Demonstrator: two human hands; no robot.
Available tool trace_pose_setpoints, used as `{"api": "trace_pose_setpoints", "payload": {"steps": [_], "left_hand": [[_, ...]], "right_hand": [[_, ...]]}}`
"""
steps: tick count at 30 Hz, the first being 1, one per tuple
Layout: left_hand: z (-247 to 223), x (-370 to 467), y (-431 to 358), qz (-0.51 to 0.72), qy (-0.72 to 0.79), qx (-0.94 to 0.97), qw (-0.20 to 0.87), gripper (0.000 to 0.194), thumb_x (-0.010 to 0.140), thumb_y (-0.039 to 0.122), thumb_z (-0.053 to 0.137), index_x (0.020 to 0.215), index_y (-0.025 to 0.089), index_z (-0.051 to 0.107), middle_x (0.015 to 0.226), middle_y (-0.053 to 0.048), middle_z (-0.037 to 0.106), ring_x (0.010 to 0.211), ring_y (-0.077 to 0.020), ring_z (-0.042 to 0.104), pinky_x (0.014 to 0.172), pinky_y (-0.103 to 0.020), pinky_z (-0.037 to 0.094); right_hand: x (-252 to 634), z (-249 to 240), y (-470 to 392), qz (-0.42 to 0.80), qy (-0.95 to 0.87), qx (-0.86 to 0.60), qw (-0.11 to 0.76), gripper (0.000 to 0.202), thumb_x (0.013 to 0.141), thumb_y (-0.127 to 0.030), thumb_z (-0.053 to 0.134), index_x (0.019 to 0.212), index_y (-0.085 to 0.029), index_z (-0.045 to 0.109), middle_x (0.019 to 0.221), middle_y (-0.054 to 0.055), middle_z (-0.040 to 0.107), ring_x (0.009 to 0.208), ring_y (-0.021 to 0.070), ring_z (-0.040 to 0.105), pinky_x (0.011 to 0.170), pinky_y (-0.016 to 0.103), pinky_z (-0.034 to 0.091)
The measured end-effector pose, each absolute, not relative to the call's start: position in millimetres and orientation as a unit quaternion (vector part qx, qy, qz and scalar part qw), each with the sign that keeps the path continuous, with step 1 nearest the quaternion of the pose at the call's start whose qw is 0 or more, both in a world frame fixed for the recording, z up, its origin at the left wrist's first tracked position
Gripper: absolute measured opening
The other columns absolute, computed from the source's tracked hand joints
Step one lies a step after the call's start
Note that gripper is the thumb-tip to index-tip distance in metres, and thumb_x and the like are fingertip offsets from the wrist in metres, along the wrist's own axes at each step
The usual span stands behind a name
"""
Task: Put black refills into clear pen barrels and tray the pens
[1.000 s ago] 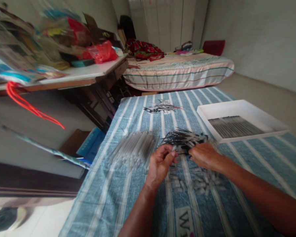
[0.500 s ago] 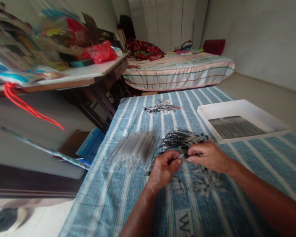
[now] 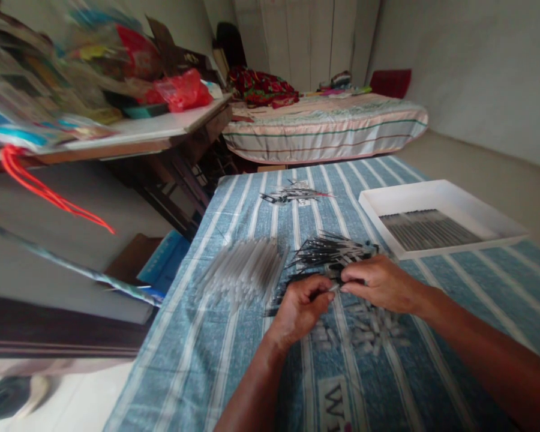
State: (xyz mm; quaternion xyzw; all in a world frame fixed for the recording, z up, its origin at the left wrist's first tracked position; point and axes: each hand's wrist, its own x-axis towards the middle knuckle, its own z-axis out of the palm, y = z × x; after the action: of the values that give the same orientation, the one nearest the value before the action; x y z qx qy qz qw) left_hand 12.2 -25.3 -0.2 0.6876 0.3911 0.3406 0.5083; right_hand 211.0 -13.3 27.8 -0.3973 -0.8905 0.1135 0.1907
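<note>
Pinching a small pale piece (image 3: 334,288) between thumb and forefinger, my left hand (image 3: 302,305) is forming a narrow grip. My right hand (image 3: 378,282) is closing narrowly on a dark part (image 3: 337,272) just beside it; blur is hiding whether the two are touching. Both pieces are sitting between my hands, at the near edge of a heap of thin black rods (image 3: 326,249).

To the left, a stack of translucent tubes (image 3: 247,267) is lying on the striped cloth (image 3: 184,336). Nearer than my right hand, short pale pieces (image 3: 380,330) are lying loose. A white tray (image 3: 447,191) is standing to the right, holding a row of slender grey sticks (image 3: 429,230). A mixed pile of thin parts (image 3: 294,193) is resting at the far end.

Judging by their slim form, the pieces are probably weighing very little; the pale one is looking smooth and possibly slippery, the black rods liable to bend. Fingertip contact near the ends is suiting them best, with light, even pressure.
</note>
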Motion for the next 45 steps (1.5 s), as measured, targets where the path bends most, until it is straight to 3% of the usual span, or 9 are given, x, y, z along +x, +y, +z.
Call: {"api": "trace_pose_setpoints", "payload": {"steps": [7, 14, 23, 29, 37, 45], "left_hand": [[0, 11, -25, 0.298, 0.387, 0.72, 0.492, 0.011, 0.081, 0.018, 0.053, 0.08, 0.013, 0.063, 0.064, 0.002, 0.054, 0.058, -0.0094, 0.047, 0.054, -0.019, 0.037], [4, 14, -27, 0.246, 0.358, 0.776, 0.457, 0.017, 0.081, 0.016, 0.05, 0.078, 0.013, 0.066, 0.065, 0.001, 0.053, 0.062, -0.0108, 0.047, 0.054, -0.018, 0.036], [9, 9, -29, 0.26, 0.391, 0.69, 0.55, 0.015, 0.081, 0.02, 0.052, 0.08, 0.013, 0.065, 0.063, 0.001, 0.053, 0.052, -0.0088, 0.046, 0.048, -0.019, 0.035], [12, 11, -30, 0.305, 0.395, 0.625, 0.601, 0.012, 0.079, 0.023, 0.057, 0.082, 0.014, 0.065, 0.066, 0.0, 0.057, 0.05, -0.008, 0.047, 0.049, -0.019, 0.038], [13, 12, -30, 0.305, 0.403, 0.615, 0.605, 0.011, 0.078, 0.022, 0.058, 0.08, 0.015, 0.065, 0.065, 0.001, 0.057, 0.05, -0.008, 0.046, 0.049, -0.02, 0.037], [11, 12, -29, 0.303, 0.395, 0.631, 0.595, 0.014, 0.078, 0.026, 0.058, 0.079, 0.014, 0.065, 0.065, 0.0, 0.057, 0.049, -0.0078, 0.046, 0.048, -0.019, 0.037]], "right_hand": [[207, 40, -15, 0.059, -0.924, -0.372, 0.062, 0.014, 0.083, -0.019, 0.052, 0.073, -0.016, 0.06, 0.068, 0.004, 0.066, 0.061, 0.0149, 0.059, 0.054, 0.026, 0.028], [203, 50, -13, 0.122, -0.921, -0.367, -0.032, 0.013, 0.077, -0.017, 0.053, 0.067, -0.017, 0.062, 0.06, 0.005, 0.065, 0.053, 0.0144, 0.055, 0.05, 0.026, 0.024], [205, 49, -4, 0.35, -0.85, -0.383, 0.089, 0.014, 0.077, -0.015, 0.051, 0.066, -0.016, 0.06, 0.046, -0.006, 0.05, 0.043, 0.0069, 0.046, 0.046, 0.018, 0.03], [210, 30, -12, 0.425, -0.781, -0.417, 0.189, 0.012, 0.079, -0.026, 0.053, 0.08, -0.017, 0.061, 0.057, -0.004, 0.058, 0.049, 0.0095, 0.057, 0.048, 0.018, 0.04], [211, 33, -10, 0.262, -0.872, -0.358, 0.207, 0.02, 0.084, -0.027, 0.051, 0.074, -0.016, 0.064, 0.052, -0.001, 0.058, 0.049, 0.0094, 0.051, 0.049, 0.02, 0.034], [206, 26, -16, 0.48, -0.733, -0.45, 0.171, 0.036, 0.087, -0.039, 0.042, 0.062, -0.016, 0.054, 0.052, -0.002, 0.057, 0.038, 0.0073, 0.051, 0.041, 0.018, 0.038]]}}
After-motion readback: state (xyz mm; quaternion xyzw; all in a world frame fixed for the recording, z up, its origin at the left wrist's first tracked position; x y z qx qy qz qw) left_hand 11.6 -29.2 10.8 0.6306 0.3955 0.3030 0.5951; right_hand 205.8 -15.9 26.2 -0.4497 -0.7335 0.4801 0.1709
